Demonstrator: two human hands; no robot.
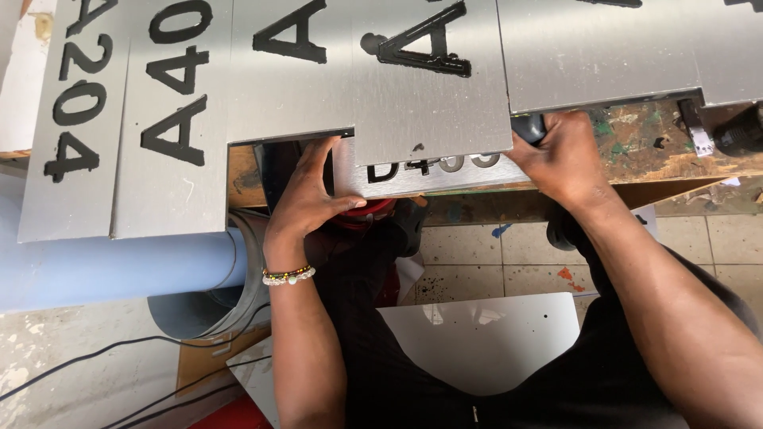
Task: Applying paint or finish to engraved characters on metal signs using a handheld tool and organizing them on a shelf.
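My left hand (306, 195) grips the left end of a small brushed-metal plate (433, 176) with black characters, thumb lying along its near edge. A larger silver plate (433, 95) lies over most of it. My right hand (560, 155) is closed at the small plate's right end, around a dark rounded object (528, 127) that is mostly hidden. A beaded bracelet (288, 276) circles my left wrist. Both plates rest at the edge of a paint-stained wooden bench (636, 151).
Several more silver plates with black characters cover the bench, such as one at the left (75, 119). A grey-blue pipe (95, 270) runs below left. A white sheet (485, 334) and black cables (119, 373) lie on the tiled floor. A black tool (735, 131) sits far right.
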